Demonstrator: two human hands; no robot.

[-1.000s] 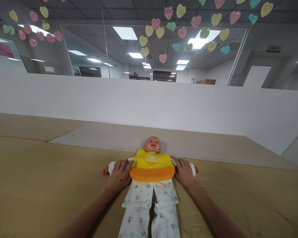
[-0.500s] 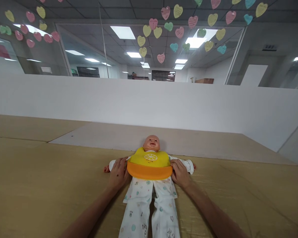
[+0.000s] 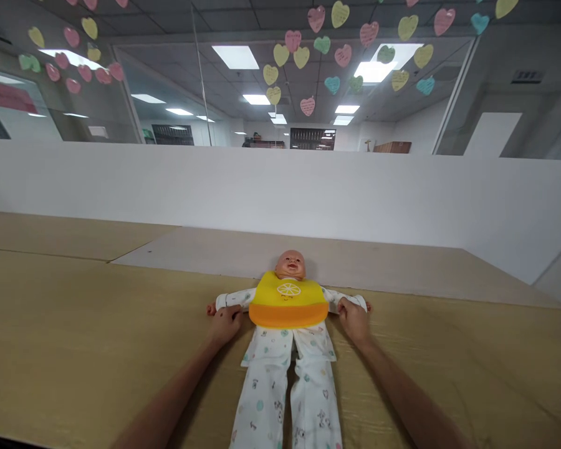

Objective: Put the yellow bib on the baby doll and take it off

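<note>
Holding our left hand (image 3: 225,325) and right hand (image 3: 354,320) on the white patterned sleeves (image 3: 231,300) of a vinyl baby doll (image 3: 280,349) wearing a yellow-orange silicone bib (image 3: 288,300), we cannot tell whether either grip is clenched or merely pressing. The doll lies face up between our hands on a tan board (image 3: 75,349).

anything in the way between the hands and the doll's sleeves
Nothing visible does: the left hand and right hand already touch the white sleeves of the baby doll. The yellow-and-orange bib lies on the doll's chest between the hands, not between either hand and its sleeve.
</note>
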